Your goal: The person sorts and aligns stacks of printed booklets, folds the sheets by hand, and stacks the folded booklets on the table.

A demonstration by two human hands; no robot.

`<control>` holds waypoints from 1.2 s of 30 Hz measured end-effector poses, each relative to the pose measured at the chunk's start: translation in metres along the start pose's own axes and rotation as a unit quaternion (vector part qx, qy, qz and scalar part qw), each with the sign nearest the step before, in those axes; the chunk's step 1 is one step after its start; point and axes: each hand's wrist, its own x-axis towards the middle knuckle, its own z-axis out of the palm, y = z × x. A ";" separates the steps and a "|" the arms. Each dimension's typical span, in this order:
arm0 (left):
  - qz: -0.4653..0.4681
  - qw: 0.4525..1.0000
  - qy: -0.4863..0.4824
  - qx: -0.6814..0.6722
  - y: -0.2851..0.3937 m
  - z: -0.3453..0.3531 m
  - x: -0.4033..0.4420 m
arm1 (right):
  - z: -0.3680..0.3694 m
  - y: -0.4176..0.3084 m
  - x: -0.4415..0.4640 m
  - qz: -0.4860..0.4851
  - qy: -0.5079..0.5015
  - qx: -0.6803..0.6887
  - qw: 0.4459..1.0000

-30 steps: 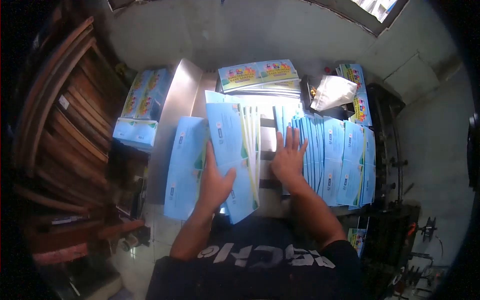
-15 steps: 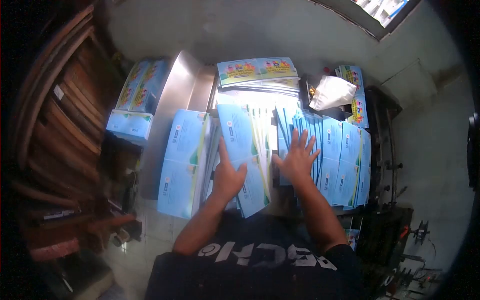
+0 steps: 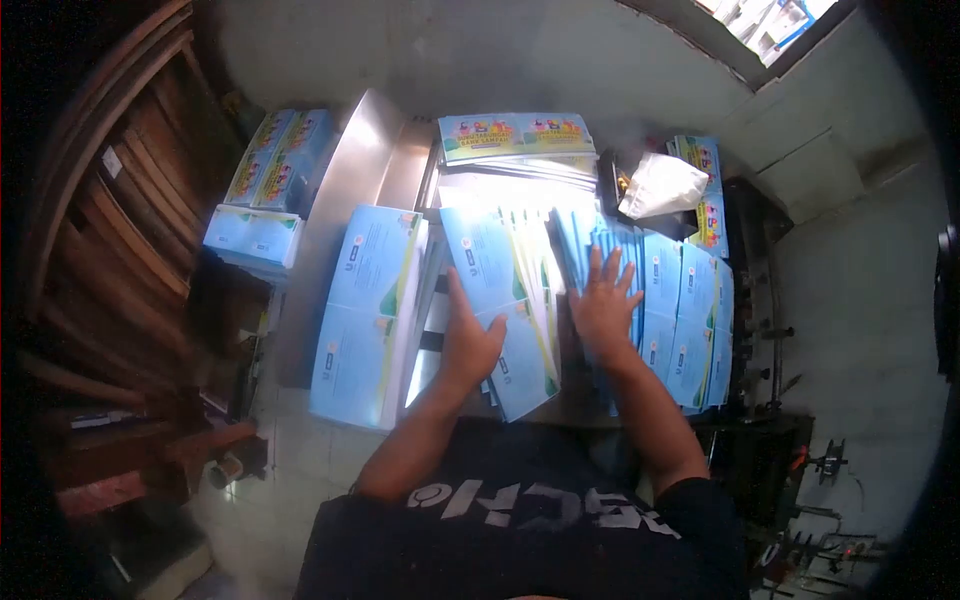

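My left hand [image 3: 472, 338] rests along the left edge of a fanned bundle of blue booklets [image 3: 488, 262], thumb apart from the index finger; its other fingers are hidden. My right hand [image 3: 605, 305] lies with fingers spread on a row of overlapping blue booklets [image 3: 660, 310] at the right. Left of my left hand, a separate stack of blue booklets [image 3: 365, 300] stands near the metal side plate. Behind both hands, a stack with colourful covers [image 3: 515, 135] lies at the back of the table.
An upright metal plate [image 3: 350, 165] borders the left side. Beyond it are more booklet stacks [image 3: 255, 235]. A dark box [image 3: 655, 222] with a white cloth or bag [image 3: 662, 187] sits at the back right, beside further booklets [image 3: 710, 220]. Dark machinery [image 3: 765, 350] stands at the right.
My left hand and the fanned bundle have moved right, away from the left stack. My right hand has shifted slightly right over the row, its fingers more widely spread than at first.
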 end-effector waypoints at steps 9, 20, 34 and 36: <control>-0.041 0.999 -0.012 -0.019 0.008 -0.002 -0.003 | -0.008 -0.014 0.013 -0.018 -0.059 -0.034 0.998; 0.078 0.992 -0.076 -0.063 -0.006 0.055 -0.024 | -0.006 0.085 0.027 -0.038 0.085 0.186 0.978; -0.223 0.924 -0.231 -0.206 0.040 0.166 0.003 | -0.066 0.174 -0.051 0.080 -0.034 0.558 0.825; -0.221 0.938 -0.199 -0.179 0.024 0.182 0.005 | -0.034 0.180 -0.053 0.016 -0.053 0.337 0.940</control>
